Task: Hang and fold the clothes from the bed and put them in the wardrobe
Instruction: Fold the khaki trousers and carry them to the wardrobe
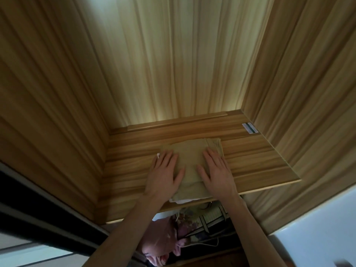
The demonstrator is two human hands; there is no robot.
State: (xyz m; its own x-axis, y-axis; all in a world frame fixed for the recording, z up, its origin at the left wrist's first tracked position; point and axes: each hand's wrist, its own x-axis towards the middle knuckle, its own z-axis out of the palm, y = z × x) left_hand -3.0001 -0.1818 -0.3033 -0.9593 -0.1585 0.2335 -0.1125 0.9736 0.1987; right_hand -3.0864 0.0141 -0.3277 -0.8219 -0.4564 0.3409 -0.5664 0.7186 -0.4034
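Folded garment point(192, 160) on wardrobe shelf point(250, 157); left hand point(163, 174), right hand point(215, 174) pressing flat, grip released.

bare shelf point(256, 151) lies open right of the folded cloth point(192, 151); side walls point(298, 93) enclose it.

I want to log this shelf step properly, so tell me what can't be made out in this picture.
- Head view: the white item under the folded olive garment; only an edge shows.
- Head view: garment parts under the left hand and right hand.
- Head view: clothes below the shelf, dim and hidden by shelf and forearms.
- Head view: sticker text, too small.
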